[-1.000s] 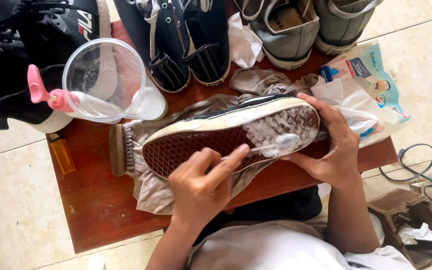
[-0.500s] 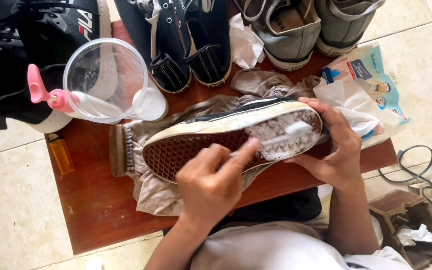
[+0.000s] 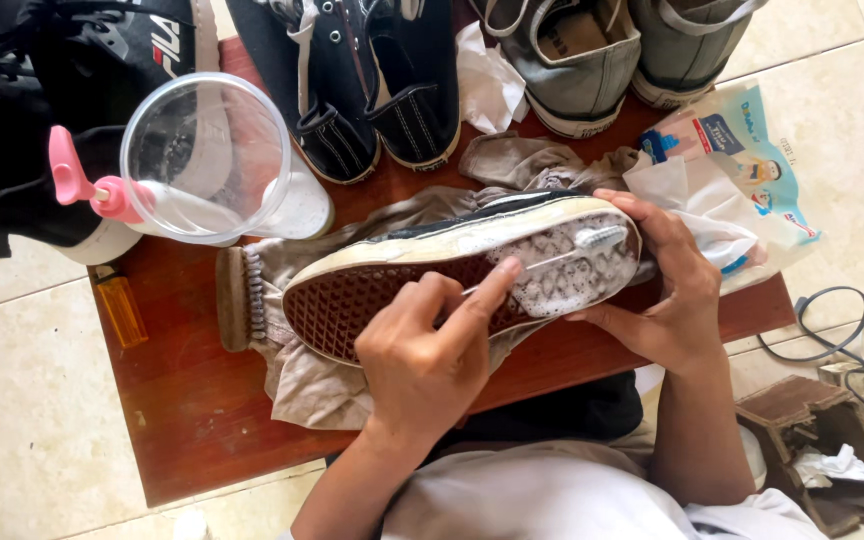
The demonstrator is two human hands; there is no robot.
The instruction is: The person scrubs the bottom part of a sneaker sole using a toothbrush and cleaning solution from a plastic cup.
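Observation:
A shoe lies sole-up [image 3: 392, 290] on a crumpled beige cloth [image 3: 312, 385] on a low red-brown wooden table [image 3: 182, 420]. Its brown waffle sole is covered with white foam at the right end. My left hand [image 3: 427, 355] grips a clear toothbrush [image 3: 592, 243], with its bristles pressed into the foam. My right hand [image 3: 677, 290] clasps the shoe's right end and holds it steady.
A clear plastic jug with a pink handle [image 3: 202, 160] stands at the left. A wooden scrub brush [image 3: 237, 300] and a small amber bottle [image 3: 122, 310] lie near it. Black, navy [image 3: 372, 80] and grey shoes [image 3: 572, 60] line the far edge. A wipes packet [image 3: 742, 170] lies at the right.
The toothbrush head has moved right along the sole towards the shoe's end, and the foam patch has spread. My right hand still holds the shoe.

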